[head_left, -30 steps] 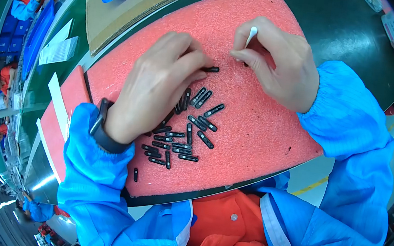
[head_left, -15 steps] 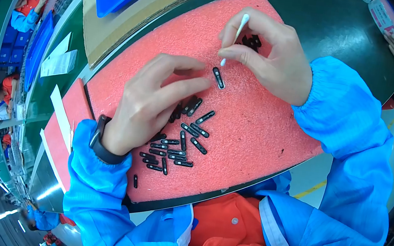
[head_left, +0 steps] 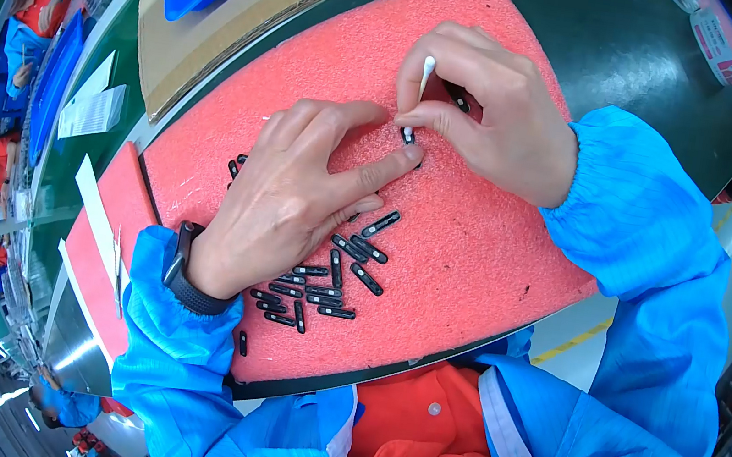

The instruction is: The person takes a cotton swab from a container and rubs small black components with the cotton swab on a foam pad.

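Blue sleeve (head_left: 166, 341) at the left, ending beside a black wristwatch (head_left: 194, 294). Next to the right, left hand (head_left: 293, 187) with back upward, low over a pink foam sheet (head_left: 462, 269); beside and below it, scattered black pieces (head_left: 324, 291), lying at mixed angles. Farther right, just at the left thumb's tip and directly below the right fingertips, one separate black piece (head_left: 408, 137), partly hidden. Long axis running down and slightly rightward, from the swab's lower tip to beneath that thumb, roughly in line with the swab. Nearer of the two: left hand, thumb resting on the piece, index finger spread well away from the thumb, nothing visible gripped between. Last, right hand (head_left: 498, 103), thumb and index finger pinched closely on a cotton swab (head_left: 426, 77), lower tip overlapping the piece's upper end; contact too small to judge. Inside the curled fingers, something dark (head_left: 461, 104), mostly hidden.
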A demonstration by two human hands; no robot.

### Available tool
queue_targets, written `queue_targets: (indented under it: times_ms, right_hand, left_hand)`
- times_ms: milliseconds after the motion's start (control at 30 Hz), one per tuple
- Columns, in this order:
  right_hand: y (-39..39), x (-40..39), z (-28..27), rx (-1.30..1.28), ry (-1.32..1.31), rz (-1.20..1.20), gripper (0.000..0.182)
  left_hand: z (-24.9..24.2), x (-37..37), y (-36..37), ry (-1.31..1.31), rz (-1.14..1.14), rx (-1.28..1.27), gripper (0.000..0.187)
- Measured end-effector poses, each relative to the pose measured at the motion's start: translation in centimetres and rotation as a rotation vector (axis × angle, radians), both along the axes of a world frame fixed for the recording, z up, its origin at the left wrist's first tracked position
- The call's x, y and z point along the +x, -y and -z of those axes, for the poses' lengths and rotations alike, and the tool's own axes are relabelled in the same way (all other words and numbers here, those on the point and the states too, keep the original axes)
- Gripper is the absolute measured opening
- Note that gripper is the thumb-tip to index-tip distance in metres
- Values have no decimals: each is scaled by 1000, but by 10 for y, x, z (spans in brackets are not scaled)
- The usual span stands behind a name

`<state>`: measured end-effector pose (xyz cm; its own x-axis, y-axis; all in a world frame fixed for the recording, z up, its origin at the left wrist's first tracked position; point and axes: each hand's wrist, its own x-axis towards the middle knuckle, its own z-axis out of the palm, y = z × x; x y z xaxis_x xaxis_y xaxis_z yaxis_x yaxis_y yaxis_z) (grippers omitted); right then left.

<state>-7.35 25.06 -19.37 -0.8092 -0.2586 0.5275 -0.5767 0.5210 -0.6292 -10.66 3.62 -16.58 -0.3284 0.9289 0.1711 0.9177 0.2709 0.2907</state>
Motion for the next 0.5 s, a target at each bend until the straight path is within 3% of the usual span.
queue_targets:
  times_ms: [133, 267, 367, 500]
  right_hand:
    - [0, 2, -1, 58, -97, -40, 13]
    - [4, 8, -7, -113, -58, -75, 13]
    - [6, 11, -5, -12, -147, -158, 13]
    - [3, 10, -6, 82, -221, -3, 13]
  left_hand:
    - [-1, 2, -1, 15, -15, -27, 39]
    - [-1, 0, -3, 2, 3, 46, 37]
    - [-6, 1, 6, 3, 66, 134, 37]
    - [-15, 4, 20, 195, -170, 188, 29]
